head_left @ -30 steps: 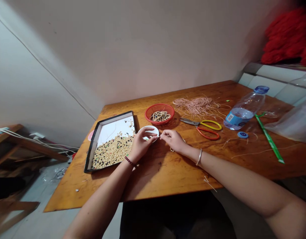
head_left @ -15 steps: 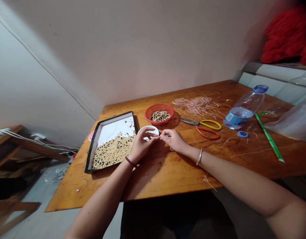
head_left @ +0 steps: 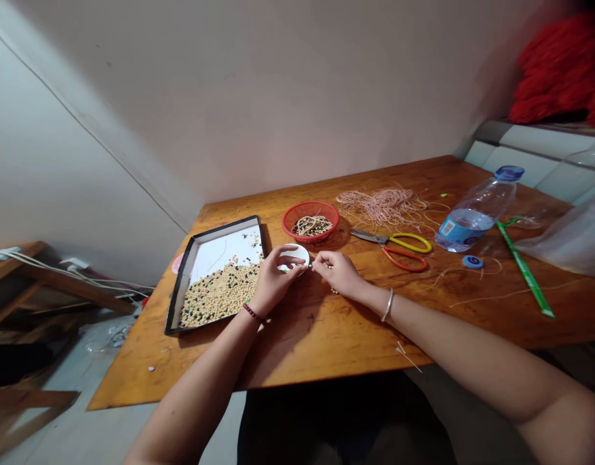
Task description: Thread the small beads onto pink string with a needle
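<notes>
Left hand (head_left: 272, 279): fingers pinched together over the small white dish (head_left: 297, 254), tips meeting those of the other hand; what they pinch is too small to make out, probably a bead.
Right hand (head_left: 340, 272): fingers closed narrowly on a short run of beads on a cord (head_left: 326, 265), just beside the dish, near the middle of the counter (head_left: 326, 336).
Bead supply: tray (head_left: 181, 294) of loose beads toward the left edge; red basket (head_left: 311, 221) of strung beads behind the dish, toward the far edge.
Other things: pile of pink cord (head_left: 382, 203) at the far edge; scissors (head_left: 398, 248) beside it; water bottle (head_left: 474, 213) lying toward the right edge.
Risk: a bead may slip from the fingertips and roll off the near edge, since the pinch is fine and the counter is smooth; beads may slide off the cord's free end if it is let go.
Hard to see: the cord between the fingertips, the dish's contents, largely covered by the left hand, and the blurred red mass at the upper right.
</notes>
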The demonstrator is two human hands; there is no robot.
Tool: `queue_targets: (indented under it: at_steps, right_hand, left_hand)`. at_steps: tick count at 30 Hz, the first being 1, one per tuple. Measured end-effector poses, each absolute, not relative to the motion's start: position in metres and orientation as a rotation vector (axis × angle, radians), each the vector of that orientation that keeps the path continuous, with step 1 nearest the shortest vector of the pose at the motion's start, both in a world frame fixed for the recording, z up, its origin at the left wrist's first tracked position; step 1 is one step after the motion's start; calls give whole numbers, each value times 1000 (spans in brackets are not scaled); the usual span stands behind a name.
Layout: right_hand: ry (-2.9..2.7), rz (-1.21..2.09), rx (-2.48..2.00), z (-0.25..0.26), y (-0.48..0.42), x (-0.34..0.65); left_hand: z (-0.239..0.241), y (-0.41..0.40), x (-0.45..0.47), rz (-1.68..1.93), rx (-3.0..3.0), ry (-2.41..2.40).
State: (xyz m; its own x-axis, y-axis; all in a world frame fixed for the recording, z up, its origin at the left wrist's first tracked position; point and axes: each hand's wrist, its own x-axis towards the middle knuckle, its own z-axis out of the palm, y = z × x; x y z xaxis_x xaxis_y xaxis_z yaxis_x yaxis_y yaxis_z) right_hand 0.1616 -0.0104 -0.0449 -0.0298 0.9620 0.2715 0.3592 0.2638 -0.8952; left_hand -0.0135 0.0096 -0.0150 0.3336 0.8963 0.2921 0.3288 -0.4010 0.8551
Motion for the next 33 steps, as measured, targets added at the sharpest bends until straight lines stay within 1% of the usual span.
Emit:
queue_targets:
  at_steps: [16, 23, 28, 33]
  right_hand:
    - [-1567, 797, -1259, -45, -10, 163]
    - [-1531, 872, -1163, -48, -9, 160]
    - [-1514, 910, -1154, -50, -9, 160]
    - [-1531, 937, -1144, -51, -8, 160]
  left_hand:
    - [-13, 9, -12, 1015, 1899, 1067]
    - [-17, 11, -14, 1002, 1961, 1075]
    - [-15, 10, -15, 932, 2065, 1096]
    - [-14, 10, -14, 940, 2096, 1084]
